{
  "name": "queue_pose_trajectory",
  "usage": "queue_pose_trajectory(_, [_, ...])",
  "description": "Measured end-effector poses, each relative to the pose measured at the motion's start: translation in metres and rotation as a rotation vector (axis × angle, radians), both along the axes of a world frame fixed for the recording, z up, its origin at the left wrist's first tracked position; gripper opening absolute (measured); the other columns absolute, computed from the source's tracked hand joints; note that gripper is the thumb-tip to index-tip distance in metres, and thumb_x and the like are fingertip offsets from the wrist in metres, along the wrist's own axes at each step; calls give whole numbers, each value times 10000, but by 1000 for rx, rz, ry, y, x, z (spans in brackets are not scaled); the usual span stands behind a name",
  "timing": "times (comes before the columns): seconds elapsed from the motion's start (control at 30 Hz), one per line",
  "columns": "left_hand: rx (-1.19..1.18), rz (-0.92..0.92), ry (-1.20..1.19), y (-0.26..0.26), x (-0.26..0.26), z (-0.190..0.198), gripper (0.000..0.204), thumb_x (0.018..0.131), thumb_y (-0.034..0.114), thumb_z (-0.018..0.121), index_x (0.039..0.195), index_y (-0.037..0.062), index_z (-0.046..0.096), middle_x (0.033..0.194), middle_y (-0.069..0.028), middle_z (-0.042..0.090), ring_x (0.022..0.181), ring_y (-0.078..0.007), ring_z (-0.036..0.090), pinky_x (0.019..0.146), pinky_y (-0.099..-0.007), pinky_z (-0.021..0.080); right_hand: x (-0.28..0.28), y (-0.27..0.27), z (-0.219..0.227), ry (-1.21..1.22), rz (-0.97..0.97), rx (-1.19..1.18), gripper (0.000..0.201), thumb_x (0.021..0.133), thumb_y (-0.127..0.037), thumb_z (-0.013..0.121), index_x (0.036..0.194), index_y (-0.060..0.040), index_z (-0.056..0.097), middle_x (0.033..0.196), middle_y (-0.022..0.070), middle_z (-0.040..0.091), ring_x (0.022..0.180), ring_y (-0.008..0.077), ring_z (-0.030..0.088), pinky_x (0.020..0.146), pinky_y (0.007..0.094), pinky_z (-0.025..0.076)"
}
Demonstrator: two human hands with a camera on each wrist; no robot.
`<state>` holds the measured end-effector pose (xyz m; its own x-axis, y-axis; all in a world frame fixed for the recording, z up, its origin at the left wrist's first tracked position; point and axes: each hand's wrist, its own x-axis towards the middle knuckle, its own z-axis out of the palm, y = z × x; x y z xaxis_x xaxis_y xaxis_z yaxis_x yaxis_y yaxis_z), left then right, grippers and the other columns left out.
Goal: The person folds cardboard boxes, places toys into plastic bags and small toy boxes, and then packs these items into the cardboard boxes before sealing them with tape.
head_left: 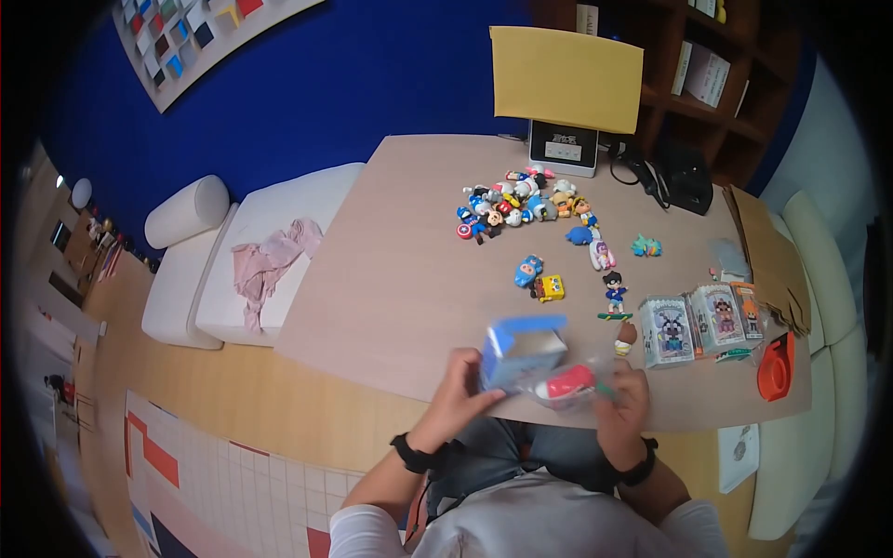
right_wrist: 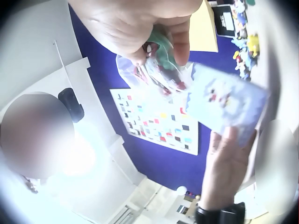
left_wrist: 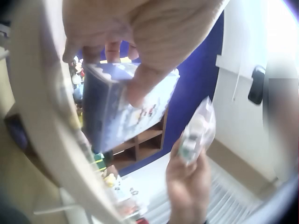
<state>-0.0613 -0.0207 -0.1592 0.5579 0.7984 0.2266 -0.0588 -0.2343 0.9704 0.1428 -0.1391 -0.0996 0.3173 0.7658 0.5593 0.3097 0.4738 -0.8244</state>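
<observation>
Near the table's front edge my left hand [head_left: 459, 389] grips a light blue cardboard box [head_left: 508, 370] by its side, thumb along one face. The box's top stands open with a blue flap [head_left: 530, 324] raised. A picture of a small figure shows on its printed face [right_wrist: 224, 100] in the right wrist view. Beside it, my right hand [head_left: 625, 405] pinches a clear plastic bag [head_left: 595, 377] with a red, white and green toy figure [head_left: 569, 381] inside. The bag overlaps the box's lower right corner in the head view. Wrapping and fingers partly hide the figure's shape.
A heap of small toy figures [head_left: 512, 203] lies at the table's back, with several more figures nearer me. Boxed figures [head_left: 668, 330] stand at the right, by an orange-red ring-shaped item [head_left: 776, 367] and flattened cardboard [head_left: 765, 246]. A device [head_left: 563, 147] stands behind the heap.
</observation>
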Motion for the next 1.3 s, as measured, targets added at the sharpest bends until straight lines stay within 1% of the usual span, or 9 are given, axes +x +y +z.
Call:
queue_pose_trajectory(0.03, [204, 18, 199, -7, 0, 5, 534, 703, 56, 735, 1098, 52, 374, 1051, -117, 437, 1038, -246, 439, 913, -329, 368, -3, 10, 7, -24, 40, 26, 208, 812, 48, 562, 969, -27, 448, 1089, 155, 473, 952, 208, 516, 831, 283, 416])
queue_pose_trajectory(0.13, [371, 12, 284, -9, 2, 6, 548, 683, 74, 749, 1098, 34, 392, 1062, -143, 430, 1017, -291, 446, 901, -336, 374, -8, 37, 23, -126, 25, 121, 232, 794, 69, 581, 956, -26, 445, 1101, 181, 480, 948, 233, 536, 818, 299, 432])
queue_pose_trajectory(0.23, [285, 0, 336, -9, 0, 14, 627, 673, 96, 759, 1161, 20, 374, 1087, -150, 444, 1060, -298, 438, 922, -352, 370, -5, 48, 15, -230, -17, 127, 255, 770, 70, 608, 938, -29, 445, 1054, 190, 508, 928, 272, 552, 787, 318, 449])
queue_pose_trajectory(0.33, [184, 60, 182, -17, 3, 43, 684, 687, 127, 745, 1224, 3, 340, 1145, -170, 459, 1111, -313, 424, 949, -365, 355, -6, 48, 9, -292, 12, 79, 264, 753, 50, 637, 925, -32, 454, 1025, 194, 523, 905, 307, 555, 748, 331, 458])
queue_pose_trajectory(0.5, [196, 258, 130, -12, 21, 56, 596, 768, 129, 646, 1251, -24, 332, 1128, -184, 532, 1025, -294, 533, 838, -334, 450, -12, 45, 22, -427, 28, 55, 247, 706, 27, 681, 859, -43, 500, 985, 185, 537, 887, 339, 550, 705, 364, 461])
queue_pose_trajectory(0.63, [87, 271, 168, -10, 26, 60, 484, 813, 81, 566, 1244, -9, 366, 1030, -169, 592, 927, -255, 602, 719, -307, 498, 1, 45, 38, -622, 3, 17, 245, 630, 8, 677, 818, -56, 534, 987, 155, 550, 904, 318, 547, 748, 397, 452])
queue_pose_trajectory(0.8, [30, 253, 24, -10, 27, 50, 404, 831, 46, 519, 1218, 7, 409, 1022, -144, 599, 933, -224, 598, 736, -296, 486, 7, 45, 64, -1058, 35, 72, 171, 652, -67, 601, 816, -72, 553, 985, 95, 573, 929, 269, 543, 828, 410, 414])
queue_pose_trajectory(1.2, [181, 246, 155, -14, 34, 63, 215, 856, 65, 473, 1051, -15, 518, 941, -159, 569, 840, -280, 584, 746, -310, 461, 5, 49, 86, -1168, 228, -48, 142, 697, -110, 553, 835, -99, 582, 761, 29, 542, 818, 205, 525, 800, 351, 399])
queue_pose_trajectory(1.3, [184, 245, 130, -13, 34, 58, 206, 862, 62, 465, 1044, -18, 518, 938, -161, 564, 833, -280, 581, 747, -307, 457, 0, 58, 75, -1228, 167, 2, 127, 710, -123, 564, 833, -101, 586, 722, 16, 521, 774, 199, 511, 773, 348, 401])
